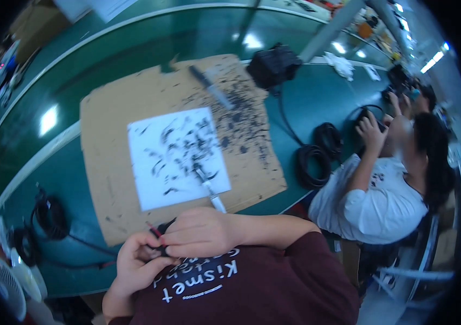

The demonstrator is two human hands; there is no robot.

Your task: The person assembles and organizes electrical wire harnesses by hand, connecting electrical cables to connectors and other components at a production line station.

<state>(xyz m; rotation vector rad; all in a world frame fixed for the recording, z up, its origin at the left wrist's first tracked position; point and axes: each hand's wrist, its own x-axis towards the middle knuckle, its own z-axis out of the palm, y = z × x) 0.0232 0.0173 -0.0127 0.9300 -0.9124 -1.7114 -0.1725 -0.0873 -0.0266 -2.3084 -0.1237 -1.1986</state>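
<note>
Close to my body, both hands meet on a thin dark piece with a red part [155, 232], perhaps a cable end; its exact kind is too blurred to tell. My left hand [137, 262] is closed on it from the left, fingertips pinched together. My right hand [200, 234] comes in from the right, its fingers curled over the same piece and hiding most of it. Just beyond my right hand lies a slim tool with a pale handle [217, 202] and a dark tip, resting on a white sheet [152, 162] smeared with black.
Under the sheet is a stained cardboard piece [100, 157] on the green table [68, 181]. A grey and dark pen-like tool [211, 88] lies on it. A black box [275, 66] with cable and coiled black cables [312, 167] are at right, more coils [50, 216] at left. A co-worker [371, 189] sits at right.
</note>
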